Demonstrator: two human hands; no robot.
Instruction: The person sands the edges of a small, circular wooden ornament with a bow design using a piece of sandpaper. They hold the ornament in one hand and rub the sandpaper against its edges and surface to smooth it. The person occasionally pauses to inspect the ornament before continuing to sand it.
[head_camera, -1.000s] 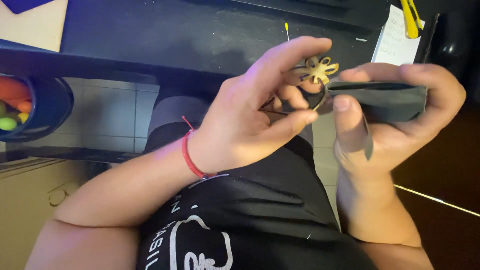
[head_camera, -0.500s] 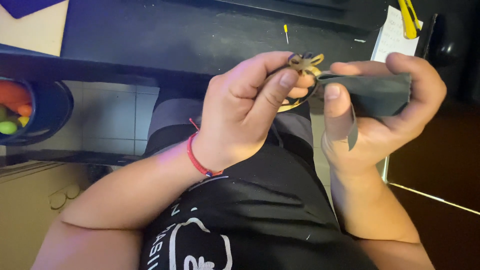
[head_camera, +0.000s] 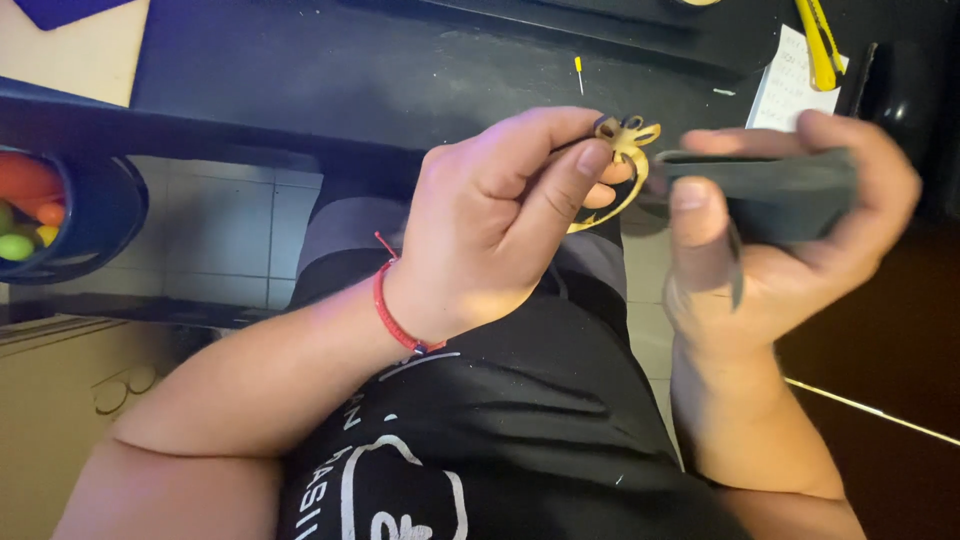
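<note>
My left hand (head_camera: 500, 215) pinches a small gold-coloured metal piece (head_camera: 625, 140) with a looped flower shape on top and a curved ring below. A red string bracelet (head_camera: 392, 315) circles that wrist. My right hand (head_camera: 790, 250) grips a flat dark grey block (head_camera: 770, 182), its thumb lying across the front. The end of the block touches the gold piece just above my lap. Both hands are held in front of a black work surface (head_camera: 380, 70).
On the black surface lie a small yellow-tipped pin (head_camera: 578, 68), a white paper note (head_camera: 792, 78) and a yellow-handled tool (head_camera: 820, 40). A dark bowl (head_camera: 85, 215) with coloured balls sits at the left. Pale floor tiles show below.
My left hand's fingers closed around the gold piece and turned it. Both hands shifted slightly down and the block stayed against it.
</note>
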